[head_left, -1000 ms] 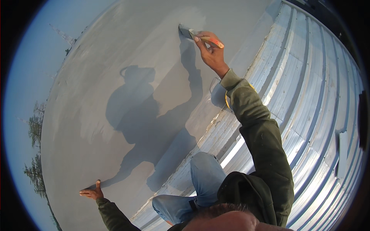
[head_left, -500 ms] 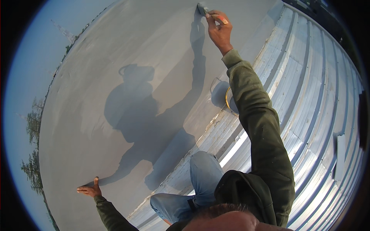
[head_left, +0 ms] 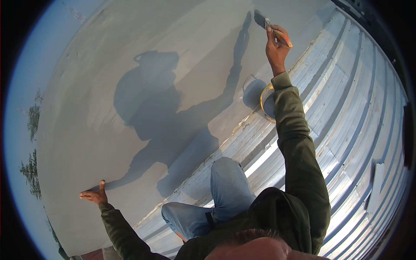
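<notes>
A grey plastered wall (head_left: 78, 143) rises in front of me and carries my shadow. My right hand (head_left: 276, 51), arm stretched up and forward, is closed round the handle of a paintbrush (head_left: 262, 21) with dark, wet-looking bristles. A narrow gap shows between the bristles and their shadow, so the brush seems just off the wall. At the lower left my left hand (head_left: 96, 196) lies open against the wall, thumb raised and fingers straight. Under my right forearm stands a bucket (head_left: 268, 105) with a yellow rim, partly hidden by the sleeve.
Ribbed metal roofing (head_left: 342, 104) spreads along the right, meeting the wall at a rough mortar edge (head_left: 236, 132). My bent knees (head_left: 227, 177) are close to that edge. A loose metal strip (head_left: 375, 186) lies on the roofing. Trees (head_left: 31, 173) and sky show past the wall's left edge.
My right hand has drawn the paintbrush back from the wall, rightward and nearer to me. My left hand stays on the wall. The whole view has shifted slightly.
</notes>
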`<state>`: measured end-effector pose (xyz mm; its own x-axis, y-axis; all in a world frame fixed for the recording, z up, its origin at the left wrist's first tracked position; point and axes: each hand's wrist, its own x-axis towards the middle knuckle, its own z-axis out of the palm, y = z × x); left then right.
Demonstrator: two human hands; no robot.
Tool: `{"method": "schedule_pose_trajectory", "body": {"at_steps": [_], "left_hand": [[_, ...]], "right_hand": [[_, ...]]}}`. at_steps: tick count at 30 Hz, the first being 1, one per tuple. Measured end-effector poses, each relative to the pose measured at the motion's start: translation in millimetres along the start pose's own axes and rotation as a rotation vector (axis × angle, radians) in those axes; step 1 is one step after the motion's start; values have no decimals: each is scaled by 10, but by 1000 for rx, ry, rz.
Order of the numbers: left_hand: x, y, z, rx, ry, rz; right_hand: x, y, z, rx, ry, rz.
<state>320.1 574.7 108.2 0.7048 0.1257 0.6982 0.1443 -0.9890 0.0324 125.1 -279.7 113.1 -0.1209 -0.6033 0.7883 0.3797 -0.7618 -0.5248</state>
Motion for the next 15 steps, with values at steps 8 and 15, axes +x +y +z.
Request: {"method": "schedule_pose_trajectory", "body": {"at_steps": [8, 15], "left_hand": [[106, -191, 6, 35, 28, 31], [19, 93, -53, -52, -12, 3]], "right_hand": [[-1242, -1200, 713, 39, -237, -131], [-1975, -2106, 1051, 493, -492, 43]]}}
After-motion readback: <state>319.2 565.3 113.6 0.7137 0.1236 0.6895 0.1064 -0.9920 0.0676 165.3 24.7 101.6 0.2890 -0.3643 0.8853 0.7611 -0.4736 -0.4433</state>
